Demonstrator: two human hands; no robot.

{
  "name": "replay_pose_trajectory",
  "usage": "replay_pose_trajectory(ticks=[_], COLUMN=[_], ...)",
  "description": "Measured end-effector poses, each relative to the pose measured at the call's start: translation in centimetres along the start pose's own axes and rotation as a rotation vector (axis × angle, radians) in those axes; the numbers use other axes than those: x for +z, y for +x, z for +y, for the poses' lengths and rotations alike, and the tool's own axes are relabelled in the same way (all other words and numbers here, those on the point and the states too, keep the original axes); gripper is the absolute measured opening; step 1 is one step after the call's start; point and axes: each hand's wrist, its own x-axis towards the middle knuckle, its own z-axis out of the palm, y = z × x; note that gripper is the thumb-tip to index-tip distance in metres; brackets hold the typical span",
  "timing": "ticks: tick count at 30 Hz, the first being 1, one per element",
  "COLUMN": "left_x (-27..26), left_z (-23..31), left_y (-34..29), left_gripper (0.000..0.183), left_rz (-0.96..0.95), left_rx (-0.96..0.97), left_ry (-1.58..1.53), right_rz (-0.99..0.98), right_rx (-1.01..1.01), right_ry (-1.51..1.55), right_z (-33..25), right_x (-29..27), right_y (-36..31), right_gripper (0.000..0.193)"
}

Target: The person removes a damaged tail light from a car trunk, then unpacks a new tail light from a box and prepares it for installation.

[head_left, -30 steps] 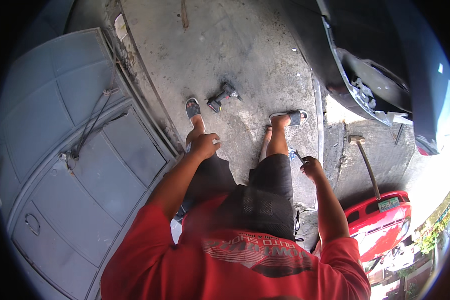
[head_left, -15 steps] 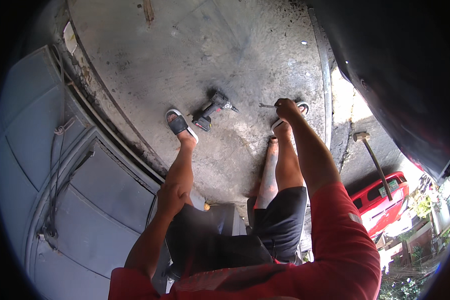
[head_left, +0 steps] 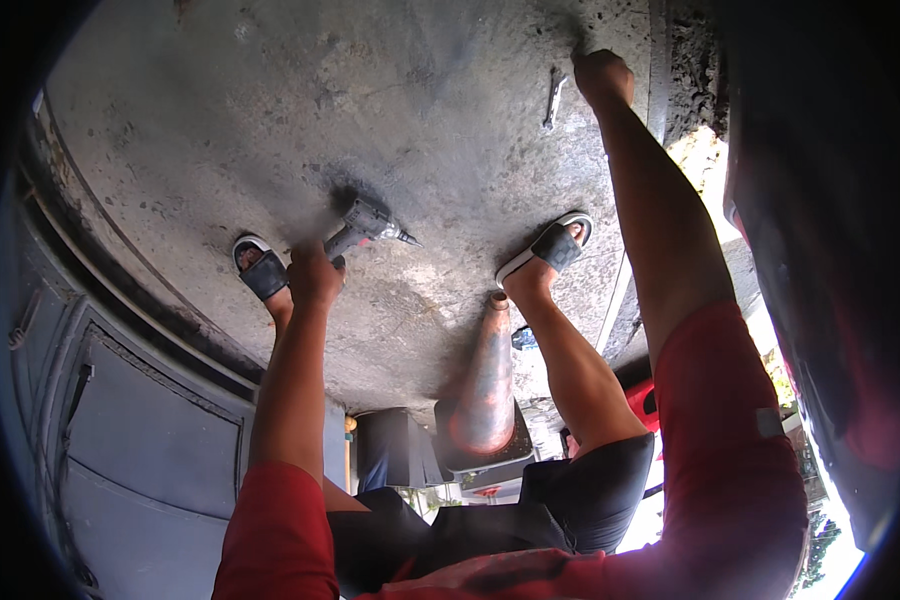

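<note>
Left hand grasps the drill by its near-facing handle; whether right hand, near the wrench, grips anything, I cannot tell.

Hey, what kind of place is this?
Probably a vehicle repair area: there's a wrench near your right hand, a power drill at your left hand, and what looks like a dark vehicle on the right.

This looked like a rough vehicle-repair workshop: a stained grey concrete floor, a black-and-grey pistol-shaped power drill, a slim silver metal wrench, a scuffed, faded orange cone, and dark, curved vehicle bodywork opposite a blue-grey panelled metal gate.
</note>
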Motion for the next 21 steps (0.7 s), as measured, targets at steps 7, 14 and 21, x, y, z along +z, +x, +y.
replay_pose_trajectory(ticks=[7,14,21], left_x=[2.3,-4.6,-18.7], left_z=[0.6,5.5,10.6], left_y=[4.6,-5.9,-25.0], left_gripper=[0.051,0.040,0.037], left_rz=[-0.189,-0.285,0.047], left_rx=[-0.052,-0.068,0.119], left_ry=[0.071,-0.143,-0.336], right_rz=[-0.002,-0.376,-1.023], right_rx=[-0.194,-0.141,0.134], right_ry=[-0.120,0.206,0.997], right_z=[1.4,9.5,11.1], right_x=[3.1,1.9,-11.4], right_y=[7.1,-10.6,-42.7], right_gripper=[0.054,0.017,0.023])
